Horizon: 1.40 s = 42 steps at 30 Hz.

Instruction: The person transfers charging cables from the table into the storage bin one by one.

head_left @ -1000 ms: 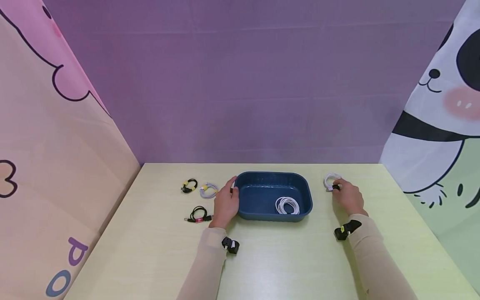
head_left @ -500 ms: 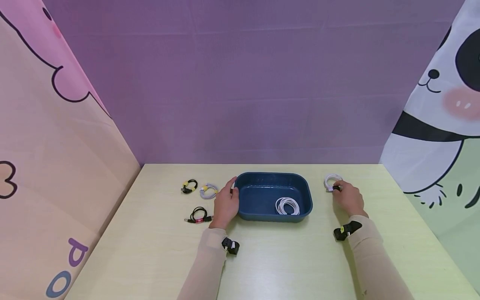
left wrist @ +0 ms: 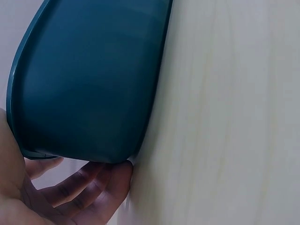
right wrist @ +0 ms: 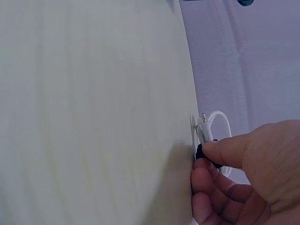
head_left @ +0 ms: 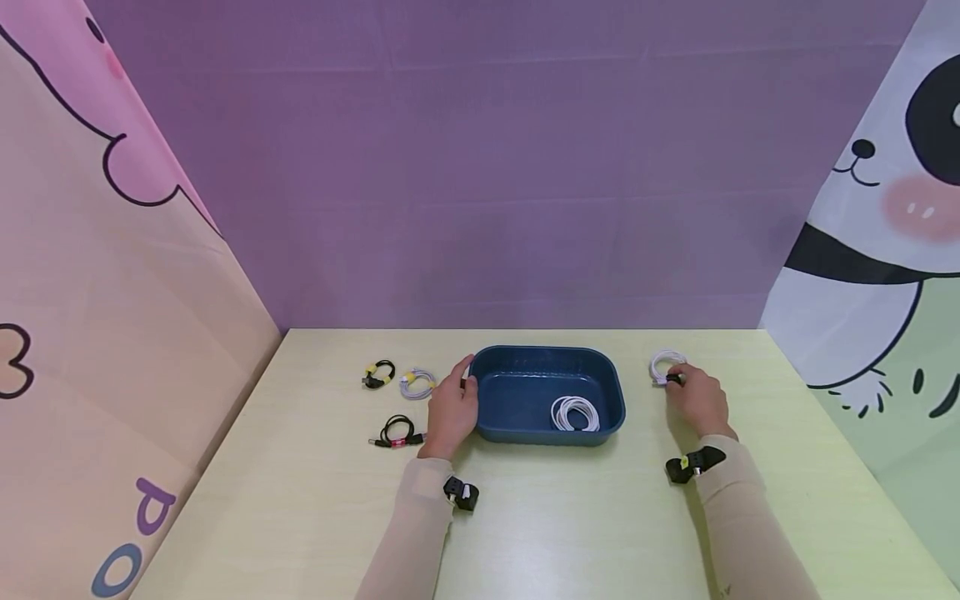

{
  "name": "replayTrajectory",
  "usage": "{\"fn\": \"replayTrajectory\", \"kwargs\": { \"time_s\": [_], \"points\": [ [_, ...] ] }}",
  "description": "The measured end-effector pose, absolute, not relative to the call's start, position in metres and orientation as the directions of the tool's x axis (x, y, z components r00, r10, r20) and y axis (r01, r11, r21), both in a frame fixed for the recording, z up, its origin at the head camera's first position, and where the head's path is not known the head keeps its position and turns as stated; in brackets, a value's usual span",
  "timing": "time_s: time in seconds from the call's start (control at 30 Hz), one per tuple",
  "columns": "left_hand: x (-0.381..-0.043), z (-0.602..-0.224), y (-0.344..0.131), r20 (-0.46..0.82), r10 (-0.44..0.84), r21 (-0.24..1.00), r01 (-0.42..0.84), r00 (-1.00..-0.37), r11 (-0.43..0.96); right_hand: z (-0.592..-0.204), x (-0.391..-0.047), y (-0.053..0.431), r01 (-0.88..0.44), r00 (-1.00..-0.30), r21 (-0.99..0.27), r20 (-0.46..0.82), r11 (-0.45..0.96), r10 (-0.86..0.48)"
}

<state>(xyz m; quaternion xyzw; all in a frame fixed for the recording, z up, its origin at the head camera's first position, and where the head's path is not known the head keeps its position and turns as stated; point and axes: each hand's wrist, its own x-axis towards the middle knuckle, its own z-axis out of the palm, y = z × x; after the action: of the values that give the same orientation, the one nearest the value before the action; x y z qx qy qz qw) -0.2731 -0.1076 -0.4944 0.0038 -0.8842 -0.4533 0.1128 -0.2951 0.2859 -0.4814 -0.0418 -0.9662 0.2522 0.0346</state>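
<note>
My left hand (head_left: pixel 452 408) holds the left end of a dark blue open-topped box (head_left: pixel 517 435), thumb at the rim and fingers against the outer end wall in the left wrist view. Inside the box, at the near right, lies a white coiled cable (head_left: pixel 574 413). Right of the box, my right hand (head_left: pixel 699 400) pinches a second white coiled cable (head_left: pixel 658 367) at its black tie (right wrist: pixel 200 152), between thumb and index finger. In the right wrist view, this cable's metal plug tip points up, and the other fingers curl close to the tabletop.
Left of the box lie a black coiled cable with yellow bands (head_left: pixel 378 375), a pale coiled cable with yellow bands (head_left: pixel 417 383) and a black coiled cable with a red band (head_left: pixel 397 432). A purple backdrop (head_left: pixel 517 167) stands behind the table (head_left: pixel 570 517).
My right hand and the white cable it pinches have shifted very slightly. The left hand and the box stay in place.
</note>
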Motion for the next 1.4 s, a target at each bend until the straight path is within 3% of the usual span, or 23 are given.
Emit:
{"fn": "replayTrajectory", "kwargs": {
  "time_s": [1.4],
  "points": [
    [-0.2726, -0.4923, -0.1071, 0.188, -0.111, 0.8, 0.087, -0.976, 0.594, -0.4877, -0.2902, 0.2827, 0.015, -0.984, -0.537, 0.142, 0.843, 0.108]
  ]
}}
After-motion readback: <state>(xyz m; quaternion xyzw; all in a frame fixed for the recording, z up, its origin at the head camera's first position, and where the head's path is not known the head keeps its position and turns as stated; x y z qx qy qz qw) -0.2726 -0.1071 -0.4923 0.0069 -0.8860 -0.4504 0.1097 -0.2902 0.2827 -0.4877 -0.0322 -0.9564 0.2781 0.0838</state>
